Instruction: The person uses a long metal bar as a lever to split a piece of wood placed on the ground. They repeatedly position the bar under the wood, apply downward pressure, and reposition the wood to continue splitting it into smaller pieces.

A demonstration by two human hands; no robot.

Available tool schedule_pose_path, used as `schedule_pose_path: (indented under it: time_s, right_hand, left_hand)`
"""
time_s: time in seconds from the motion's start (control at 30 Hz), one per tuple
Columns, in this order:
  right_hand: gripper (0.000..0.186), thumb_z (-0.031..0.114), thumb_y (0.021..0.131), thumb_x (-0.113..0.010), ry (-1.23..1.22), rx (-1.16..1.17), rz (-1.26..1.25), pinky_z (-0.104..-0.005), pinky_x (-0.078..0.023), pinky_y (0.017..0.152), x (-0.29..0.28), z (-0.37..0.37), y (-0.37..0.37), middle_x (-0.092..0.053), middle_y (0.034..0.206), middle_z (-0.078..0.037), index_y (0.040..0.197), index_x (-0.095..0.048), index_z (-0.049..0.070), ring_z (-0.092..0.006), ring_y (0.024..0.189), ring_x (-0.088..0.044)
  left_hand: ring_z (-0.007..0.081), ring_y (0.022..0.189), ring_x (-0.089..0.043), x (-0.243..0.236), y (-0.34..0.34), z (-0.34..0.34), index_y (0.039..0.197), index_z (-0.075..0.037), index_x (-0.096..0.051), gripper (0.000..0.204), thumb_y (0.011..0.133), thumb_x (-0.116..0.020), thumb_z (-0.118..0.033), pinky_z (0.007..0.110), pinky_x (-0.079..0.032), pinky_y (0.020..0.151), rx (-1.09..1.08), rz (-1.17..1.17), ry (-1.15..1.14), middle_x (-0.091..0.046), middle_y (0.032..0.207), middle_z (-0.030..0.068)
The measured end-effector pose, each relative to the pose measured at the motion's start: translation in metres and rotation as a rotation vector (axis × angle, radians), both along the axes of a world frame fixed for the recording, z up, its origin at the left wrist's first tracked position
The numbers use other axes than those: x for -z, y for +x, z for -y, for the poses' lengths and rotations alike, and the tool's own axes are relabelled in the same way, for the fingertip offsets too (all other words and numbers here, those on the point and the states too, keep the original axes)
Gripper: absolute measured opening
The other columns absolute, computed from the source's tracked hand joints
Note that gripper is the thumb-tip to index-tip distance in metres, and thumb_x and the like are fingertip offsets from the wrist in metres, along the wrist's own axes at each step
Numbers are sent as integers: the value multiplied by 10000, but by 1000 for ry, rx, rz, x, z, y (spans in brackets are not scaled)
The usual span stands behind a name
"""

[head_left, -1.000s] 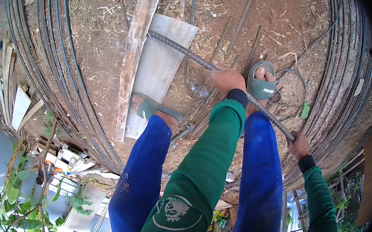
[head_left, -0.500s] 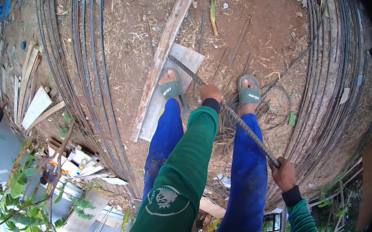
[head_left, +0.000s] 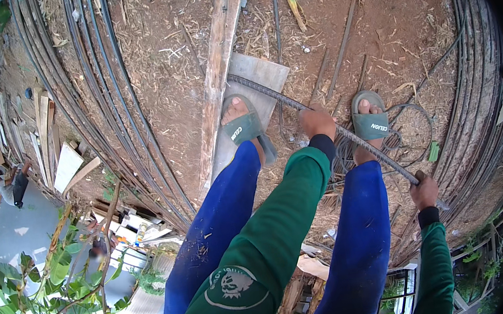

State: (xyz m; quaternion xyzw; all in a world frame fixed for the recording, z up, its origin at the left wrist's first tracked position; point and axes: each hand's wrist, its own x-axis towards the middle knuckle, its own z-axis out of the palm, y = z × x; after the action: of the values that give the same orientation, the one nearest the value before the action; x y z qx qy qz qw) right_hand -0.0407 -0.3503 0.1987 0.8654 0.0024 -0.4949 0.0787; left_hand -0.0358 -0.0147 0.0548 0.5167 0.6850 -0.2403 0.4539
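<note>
I hold a dark ribbed steel rebar [head_left: 380, 156] slantwise, from the upper left down to the lower right. My left hand [head_left: 318, 121] is closed round its middle part. Near the lower right end, my right hand [head_left: 423, 190] grips the same bar. Its far end meets the edge of a long wooden plank [head_left: 220, 66], just above my left sandal [head_left: 244, 129]. Under that foot lies a flat grey board [head_left: 258, 70]. My right sandal [head_left: 371, 123] stands on the soil beside a tangle of thin wire [head_left: 410, 130].
Bundles of long steel rods [head_left: 102, 75] run along the left, and more rods [head_left: 469, 96] curve along the right. Short bars [head_left: 343, 43] lie on the soil ahead. Farther left are scrap boards [head_left: 68, 165], leafy branches [head_left: 57, 271] and two other people.
My view has shifted, and both hands now appear farther right. The rebar lies at a shallower slant, its far end still against the plank. Both hands keep their hold.
</note>
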Motion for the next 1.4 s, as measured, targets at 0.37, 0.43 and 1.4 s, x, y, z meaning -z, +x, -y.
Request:
schedule_pose_path:
  time_s: [0.37, 0.43, 1.4]
  right_hand:
    - [190, 199, 839, -731, 46, 99, -101, -433, -471, 507, -206, -70, 34, -602, 583, -123, 776, -584, 95, -307, 525, -605]
    - [212, 198, 841, -730, 8, 184, -145, -451, -460, 508, -247, -96, 30, -595, 579, -160, 757, -583, 71, -369, 545, -604]
    - [283, 162, 898, -668, 210, 210, -132, -383, -339, 455, -321, -179, 99, -490, 505, -116, 692, -609, -24, -188, 430, -410]
  left_hand:
    - [268, 616, -616, -83, 16, 2, 970, 121, -488, 369, 971, -538, -245, 366, -493, 470, 150, 36, 128, -577, 817, 202]
    - [247, 569, -581, -103, 21, -4, 965, 107, -476, 345, 965, -542, -232, 356, -479, 460, 9, 15, -4, -556, 782, 172]
    - [153, 423, -416, -212, 87, -103, 980, -33, -458, 198, 928, -584, -177, 312, -356, 368, -813, 260, -57, -392, 627, 21]
